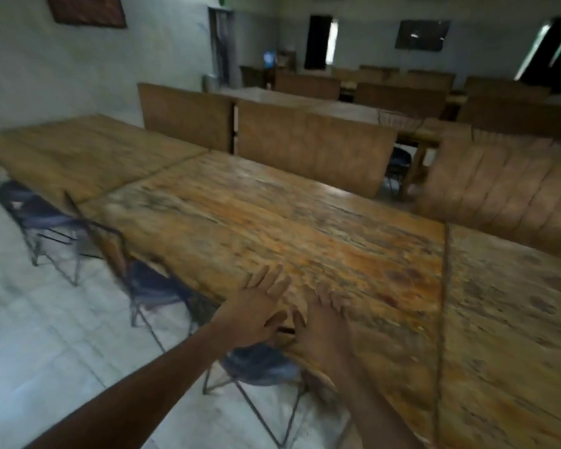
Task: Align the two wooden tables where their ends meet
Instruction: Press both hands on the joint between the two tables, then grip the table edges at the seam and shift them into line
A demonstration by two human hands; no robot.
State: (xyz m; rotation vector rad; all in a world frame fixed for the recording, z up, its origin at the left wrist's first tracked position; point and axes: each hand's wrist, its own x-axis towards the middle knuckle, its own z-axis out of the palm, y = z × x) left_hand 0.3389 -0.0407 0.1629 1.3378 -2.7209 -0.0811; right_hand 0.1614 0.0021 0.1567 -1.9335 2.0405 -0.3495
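A long worn wooden table [272, 215] runs across the middle of the view. Another wooden table [515, 335] butts against its right end along a dark seam [444, 286]. A third table [78, 150] meets its far left end. My left hand [256, 306] lies flat on the near edge of the middle table, fingers spread. My right hand [324, 322] lies flat right beside it, fingers spread on the tabletop and thumb at the edge. Neither hand holds anything. The picture is blurred by motion.
Dark folding chairs [156, 286] with thin metal legs stand tucked under the near side of the tables on a pale tiled floor [46, 335]. Wooden benches [311, 144] and a padded backrest [506, 196] line the far side. More tables stand farther back.
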